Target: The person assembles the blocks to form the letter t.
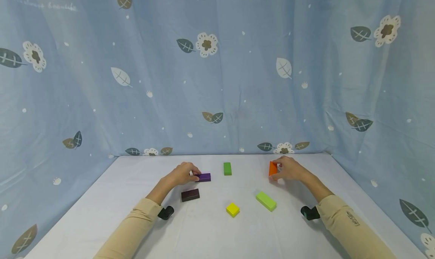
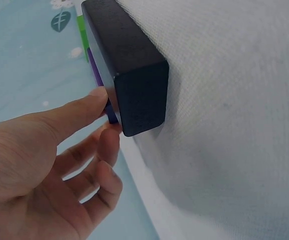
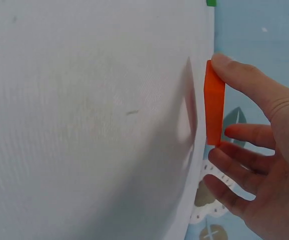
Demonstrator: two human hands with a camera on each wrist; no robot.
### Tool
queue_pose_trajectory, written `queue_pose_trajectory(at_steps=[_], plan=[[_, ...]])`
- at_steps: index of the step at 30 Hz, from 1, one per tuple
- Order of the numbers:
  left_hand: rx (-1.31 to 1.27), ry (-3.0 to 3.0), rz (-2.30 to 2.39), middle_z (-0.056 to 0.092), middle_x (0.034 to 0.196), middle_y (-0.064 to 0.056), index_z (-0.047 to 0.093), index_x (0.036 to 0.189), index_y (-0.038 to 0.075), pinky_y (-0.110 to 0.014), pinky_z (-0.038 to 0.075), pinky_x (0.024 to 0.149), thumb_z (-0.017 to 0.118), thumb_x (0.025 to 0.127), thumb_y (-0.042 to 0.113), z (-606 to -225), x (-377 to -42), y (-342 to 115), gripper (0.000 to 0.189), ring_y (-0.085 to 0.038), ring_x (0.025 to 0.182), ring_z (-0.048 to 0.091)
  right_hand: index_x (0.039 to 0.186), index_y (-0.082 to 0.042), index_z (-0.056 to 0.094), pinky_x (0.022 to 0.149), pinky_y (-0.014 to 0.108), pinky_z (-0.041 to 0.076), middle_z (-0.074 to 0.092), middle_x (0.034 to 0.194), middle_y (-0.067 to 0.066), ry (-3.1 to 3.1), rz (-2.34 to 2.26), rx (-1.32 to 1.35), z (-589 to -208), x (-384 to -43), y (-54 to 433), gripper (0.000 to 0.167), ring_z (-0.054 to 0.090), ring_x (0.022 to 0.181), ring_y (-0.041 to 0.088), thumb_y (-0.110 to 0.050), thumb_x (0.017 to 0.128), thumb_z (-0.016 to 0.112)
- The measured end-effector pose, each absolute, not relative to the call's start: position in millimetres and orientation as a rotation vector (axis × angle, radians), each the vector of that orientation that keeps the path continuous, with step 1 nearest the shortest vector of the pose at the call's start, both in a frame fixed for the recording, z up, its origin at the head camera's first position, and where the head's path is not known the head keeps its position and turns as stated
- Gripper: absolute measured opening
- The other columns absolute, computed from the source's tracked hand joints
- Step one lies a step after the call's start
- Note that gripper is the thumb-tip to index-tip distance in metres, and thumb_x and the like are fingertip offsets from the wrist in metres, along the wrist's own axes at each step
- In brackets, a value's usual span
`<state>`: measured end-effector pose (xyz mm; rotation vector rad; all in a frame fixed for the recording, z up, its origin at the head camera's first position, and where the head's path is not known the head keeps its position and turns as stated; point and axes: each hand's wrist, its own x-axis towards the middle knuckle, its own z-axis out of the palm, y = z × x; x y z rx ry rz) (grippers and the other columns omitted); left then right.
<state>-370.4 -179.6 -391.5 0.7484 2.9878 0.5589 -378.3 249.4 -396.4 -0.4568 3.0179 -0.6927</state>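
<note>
At the left of the white table, my left hand (image 1: pixel 183 174) pinches the left end of a purple block (image 1: pixel 204 177) between thumb and fingers. In the left wrist view, a dark brown block (image 2: pixel 142 95) covers much of the purple block (image 2: pixel 94 70). That dark brown block (image 1: pixel 190 195) lies nearer to me than the purple one. On the right side, my right hand (image 1: pixel 289 168) holds an orange block (image 1: pixel 273 169) by its two ends. The right wrist view shows the thumb on one end of the orange block (image 3: pixel 214 105) and fingertips at the other, with a shadow beside it.
A green block (image 1: pixel 227 168) lies at the back, between the hands. Closer to me are a yellow block (image 1: pixel 232 210) and a lime green block (image 1: pixel 266 201). A blue curtain (image 1: pixel 238 81) with leaves and flowers hangs along the table's back and sides.
</note>
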Motion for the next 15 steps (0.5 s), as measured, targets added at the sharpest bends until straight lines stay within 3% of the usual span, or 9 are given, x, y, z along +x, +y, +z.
queue_pose_trajectory(at_steps=[15], plan=[[0.723,2.984,0.582,0.074,0.099,-0.002,0.076,0.108,0.007,-0.033,0.05,0.077,0.073,0.087,0.01,-391.8,-369.8,-178.1,0.021,-0.012,0.087,0.06,0.133,-0.002,0.059,0.093,0.051,0.052,0.058,0.128,0.021,3.062,-0.651,-0.578,-384.8,-362.1,229.4,0.076,0.058,0.111,0.036,-0.044,0.075,0.083]])
